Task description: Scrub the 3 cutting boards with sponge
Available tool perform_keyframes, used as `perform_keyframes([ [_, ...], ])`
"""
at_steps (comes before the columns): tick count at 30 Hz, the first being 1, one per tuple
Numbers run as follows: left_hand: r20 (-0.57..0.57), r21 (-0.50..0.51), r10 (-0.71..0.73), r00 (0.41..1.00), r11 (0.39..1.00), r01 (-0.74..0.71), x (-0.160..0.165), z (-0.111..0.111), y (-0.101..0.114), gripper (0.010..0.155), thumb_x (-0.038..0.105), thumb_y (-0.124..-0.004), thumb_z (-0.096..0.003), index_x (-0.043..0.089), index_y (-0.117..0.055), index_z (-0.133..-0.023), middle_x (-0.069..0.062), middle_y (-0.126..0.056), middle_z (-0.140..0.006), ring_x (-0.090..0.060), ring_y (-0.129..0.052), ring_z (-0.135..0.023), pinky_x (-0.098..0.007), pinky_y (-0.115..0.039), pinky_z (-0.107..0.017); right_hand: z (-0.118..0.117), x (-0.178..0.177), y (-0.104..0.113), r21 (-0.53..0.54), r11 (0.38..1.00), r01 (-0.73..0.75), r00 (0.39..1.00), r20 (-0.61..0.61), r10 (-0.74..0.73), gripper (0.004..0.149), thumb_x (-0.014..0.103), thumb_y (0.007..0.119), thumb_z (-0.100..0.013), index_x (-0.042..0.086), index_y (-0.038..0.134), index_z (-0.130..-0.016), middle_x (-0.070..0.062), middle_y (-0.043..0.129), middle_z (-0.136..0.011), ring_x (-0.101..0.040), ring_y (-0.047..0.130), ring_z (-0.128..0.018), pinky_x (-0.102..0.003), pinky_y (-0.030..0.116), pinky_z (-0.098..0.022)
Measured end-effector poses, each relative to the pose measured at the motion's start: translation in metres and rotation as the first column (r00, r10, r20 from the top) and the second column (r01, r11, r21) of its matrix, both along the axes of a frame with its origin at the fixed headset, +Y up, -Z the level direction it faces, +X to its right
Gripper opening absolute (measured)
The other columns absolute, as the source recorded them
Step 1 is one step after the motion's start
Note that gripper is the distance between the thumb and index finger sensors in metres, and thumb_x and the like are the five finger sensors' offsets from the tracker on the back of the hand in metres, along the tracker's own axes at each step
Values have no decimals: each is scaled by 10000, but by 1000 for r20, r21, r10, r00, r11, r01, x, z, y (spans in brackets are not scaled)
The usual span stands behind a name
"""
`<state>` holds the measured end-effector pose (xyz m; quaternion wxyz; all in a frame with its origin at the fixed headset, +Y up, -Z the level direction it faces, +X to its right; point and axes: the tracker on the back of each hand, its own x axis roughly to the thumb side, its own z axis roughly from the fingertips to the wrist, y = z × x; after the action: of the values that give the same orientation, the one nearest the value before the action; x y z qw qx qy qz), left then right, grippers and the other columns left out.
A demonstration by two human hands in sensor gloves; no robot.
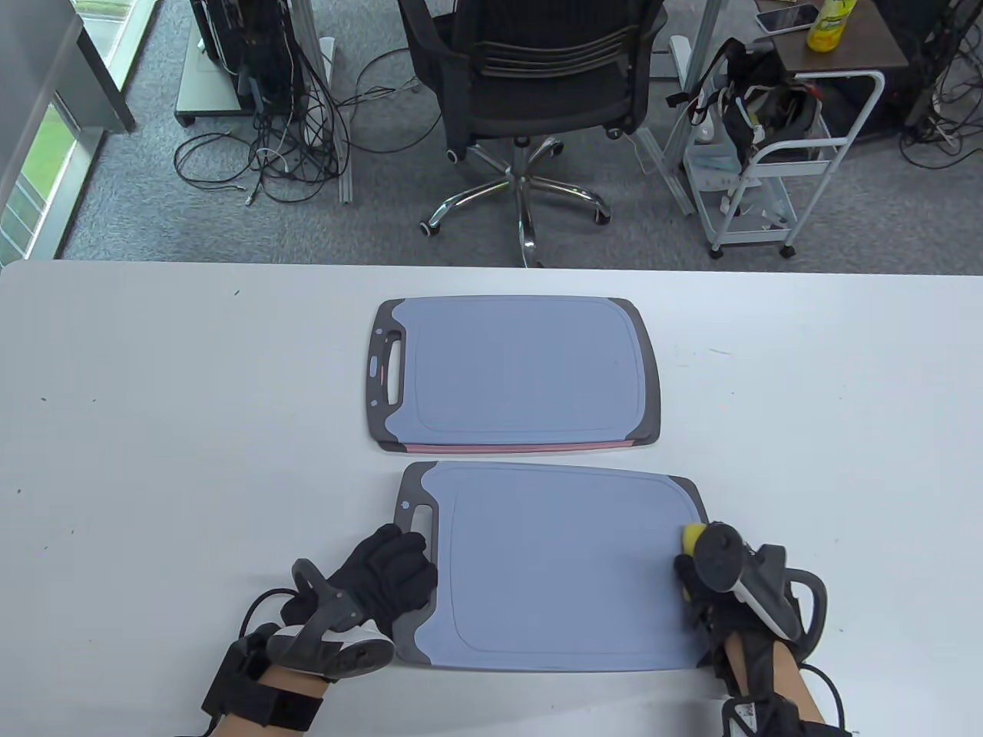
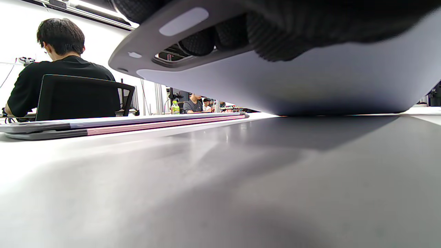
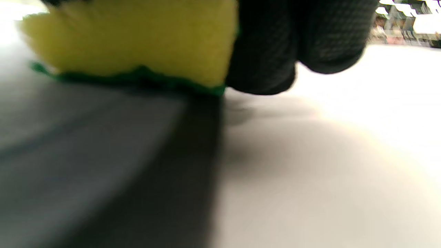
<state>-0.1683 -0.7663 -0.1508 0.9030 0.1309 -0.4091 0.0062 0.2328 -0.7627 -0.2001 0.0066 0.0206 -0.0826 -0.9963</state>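
At near board [image 1: 553, 568] right edge | right hand [image 1: 710, 572] grip holds sponge [image 1: 693, 536] | left hand [image 1: 384, 576] grips handle end, tilted

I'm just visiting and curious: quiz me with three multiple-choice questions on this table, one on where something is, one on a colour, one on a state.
1. Where is the sponge?
A. at the right edge of the near board
B. on the far stack
C. on the bare table, left of the boards

2. What colour is the sponge's scrubbing layer?
A. red
B. green
C. white

3. How does the near board lie at its handle end?
A. flat on the table
B. lifted off the table by the left hand
C. standing upright on its edge

Answers:
1 A: the table view shows the right hand holding it there.
2 B: the right wrist view shows a green layer under the yellow foam.
3 B: the left wrist view shows the fingers through the handle slot, with a gap and shadow beneath the board.
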Motion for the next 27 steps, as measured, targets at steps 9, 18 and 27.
perform_keyframes([
  [9,8,19,-6,1000,1000,6,1,2,0,426,398,-823,-568,306,-620,-931,74,-753,-940,-224,-738,-1014,-523,-616,-767,41,-219,31,64,994,91,734,-678,-24,727,572,675,-454,119,588,-1017,-93,804,-744,-168,903,-493,-432,790,-480],
  [18,5,7,-4,1000,1000,4,1,1,0,427,398,-819,-569,307,-615,-933,75,-746,-943,-223,-730,-1017,-523,-607,-769,20,-99,10,62,998,25,936,-352,-2,714,568,679,-448,151,590,-1021,-88,806,-755,-188,907,-498,-448,783,-475],
  [27,3,-2,9,1000,1000,-9,0,0,0,427,396,-812,-573,307,-607,-937,73,-737,-948,-225,-715,-1024,-524,-592,-773,13,6,-5,28,1000,5,1000,19,-6,715,529,713,-453,68,637,-994,-140,830,-723,-218,919,-470,-469,783,-453],
])
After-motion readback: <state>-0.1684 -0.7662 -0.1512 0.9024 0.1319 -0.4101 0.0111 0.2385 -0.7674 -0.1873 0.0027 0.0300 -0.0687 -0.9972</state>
